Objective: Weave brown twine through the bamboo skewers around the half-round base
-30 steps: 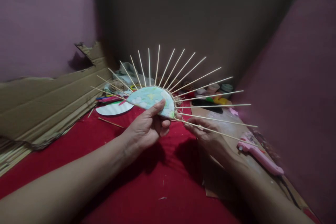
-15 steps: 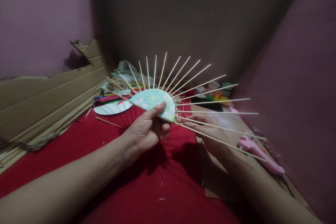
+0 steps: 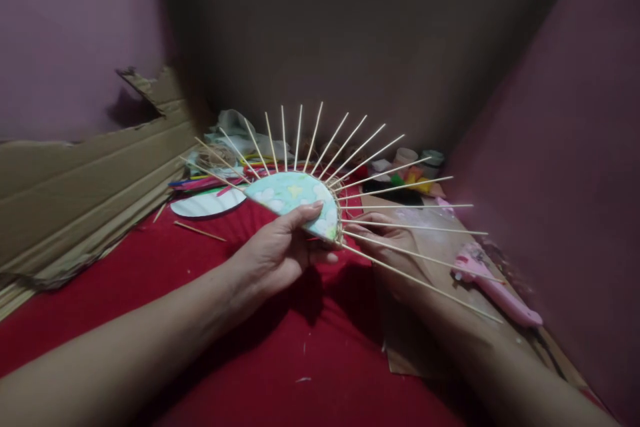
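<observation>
So, nearest us, there's red cloth (image 3: pixel 303 347) spread below, and above it the left hand (image 3: pixel 275 253) has the pale blue-green, flower-patterned half-disc (image 3: pixel 283 197) pinched, thumb on top, fingers beneath. Just beside it, the right hand (image 3: pixel 397 257) is in behind the lowest thin pale wooden sticks (image 3: pixel 313 137), fingers curled close to the tan twine (image 3: pixel 339 213) on the curved edge; whether they're gripping it, I can't tell. Progress, by my reading: sticks fan all round that curve, twine hugs its right side, and outward from there the sticks are bare, so any wrapping looks early. Over right, a pink glue gun (image 3: pixel 500 295) lies on brown board (image 3: pixel 415 350). Farther left, there's a white half-round piece (image 3: pixel 205 204), and corrugated brown cardboard (image 3: pixel 90 170) leans against the purple wall (image 3: pixel 75 33).
</observation>
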Tool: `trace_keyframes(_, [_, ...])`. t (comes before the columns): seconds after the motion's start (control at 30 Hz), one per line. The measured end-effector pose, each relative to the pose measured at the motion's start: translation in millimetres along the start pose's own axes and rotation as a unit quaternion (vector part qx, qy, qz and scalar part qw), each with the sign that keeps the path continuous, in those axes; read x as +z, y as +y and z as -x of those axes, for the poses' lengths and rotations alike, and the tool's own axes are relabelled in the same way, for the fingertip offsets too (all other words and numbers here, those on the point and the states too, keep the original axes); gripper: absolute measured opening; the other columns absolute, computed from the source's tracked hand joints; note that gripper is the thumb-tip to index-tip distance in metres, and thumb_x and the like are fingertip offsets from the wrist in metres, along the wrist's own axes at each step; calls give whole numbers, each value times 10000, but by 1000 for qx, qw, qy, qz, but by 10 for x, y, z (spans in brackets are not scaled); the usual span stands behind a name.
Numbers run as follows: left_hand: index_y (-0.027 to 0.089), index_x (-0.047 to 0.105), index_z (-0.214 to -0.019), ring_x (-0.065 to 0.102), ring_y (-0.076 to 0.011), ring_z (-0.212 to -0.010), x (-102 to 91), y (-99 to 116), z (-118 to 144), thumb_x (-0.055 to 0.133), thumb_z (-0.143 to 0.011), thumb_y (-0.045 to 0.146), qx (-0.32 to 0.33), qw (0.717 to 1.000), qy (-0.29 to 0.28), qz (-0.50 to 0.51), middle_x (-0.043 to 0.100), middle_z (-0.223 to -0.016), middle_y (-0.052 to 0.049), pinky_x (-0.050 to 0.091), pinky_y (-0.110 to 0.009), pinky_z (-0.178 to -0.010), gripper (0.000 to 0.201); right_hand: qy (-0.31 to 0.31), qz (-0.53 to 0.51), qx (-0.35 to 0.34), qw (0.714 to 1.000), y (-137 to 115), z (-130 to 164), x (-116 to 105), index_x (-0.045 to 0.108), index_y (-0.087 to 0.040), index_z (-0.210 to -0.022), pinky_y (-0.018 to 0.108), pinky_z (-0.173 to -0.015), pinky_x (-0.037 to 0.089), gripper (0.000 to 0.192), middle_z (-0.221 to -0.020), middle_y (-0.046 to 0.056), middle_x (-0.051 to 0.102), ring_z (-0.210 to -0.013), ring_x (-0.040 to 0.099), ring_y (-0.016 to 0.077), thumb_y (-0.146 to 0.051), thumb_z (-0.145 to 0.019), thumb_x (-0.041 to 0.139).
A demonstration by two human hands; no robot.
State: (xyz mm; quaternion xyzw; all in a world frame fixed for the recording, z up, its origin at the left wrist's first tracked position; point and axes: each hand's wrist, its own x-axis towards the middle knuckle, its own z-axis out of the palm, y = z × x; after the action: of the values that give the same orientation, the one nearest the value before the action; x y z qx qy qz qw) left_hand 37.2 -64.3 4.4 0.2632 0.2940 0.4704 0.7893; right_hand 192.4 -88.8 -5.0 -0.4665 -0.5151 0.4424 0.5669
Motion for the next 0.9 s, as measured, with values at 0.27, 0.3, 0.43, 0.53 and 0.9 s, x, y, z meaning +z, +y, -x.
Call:
trace_keyframes(0.27, [145, 565, -861, 589, -175, -514, -7, -5, -14, 601, -792, 140, -18, 1000, -13, -4, 624, -685, -50, 470, -276, -387, 78, -7, 30, -6, 999, 44, -64, -72, 691, -199, -650, 257, -626, 469, 201, -676, 5, 671, -660, 605, 143, -365, -594, 790])
trace_keyframes(0.3, [148, 564, -856, 582, -169, -511, -6, -7, -16, 603, -789, 131, -10, 1000, -11, 0, 621, -682, -43, 456, -266, -377, 80, -5, 30, -3, 1000, 44, -65, -82, 692, -198, -648, 254, -626, 472, 195, -677, 7, 675, -660, 609, 143, -355, -592, 794])
trace_keyframes(0.43, [152, 563, -846, 563, -151, -511, 10, -5, -22, 609, -779, 109, 2, 1000, -11, 11, 616, -684, -29, 426, -243, -361, 92, -4, 13, 6, 1000, 54, -61, -129, 702, -197, -670, 234, -596, 459, 168, -674, -1, 675, -624, 590, 119, -333, -615, 783])
trace_keyframes(0.53, [150, 562, -850, 563, -148, -509, 15, 0, -20, 606, -782, 108, -1, 1000, -11, 9, 612, -677, -28, 430, -241, -367, 91, -14, 17, 10, 1000, 82, -71, -160, 702, -194, -686, 227, -559, 438, 171, -668, -9, 663, -587, 560, 103, -337, -628, 778])
trace_keyframes(0.9, [112, 566, -869, 668, -244, -550, -1, 28, 25, 515, -855, 160, -88, 995, -35, -29, 662, -688, -121, 500, -260, -385, 72, 1, -33, 62, 998, 110, -80, -169, 676, -180, -664, 218, -494, 406, 210, -616, -19, 620, -530, 520, 86, -322, -580, 806])
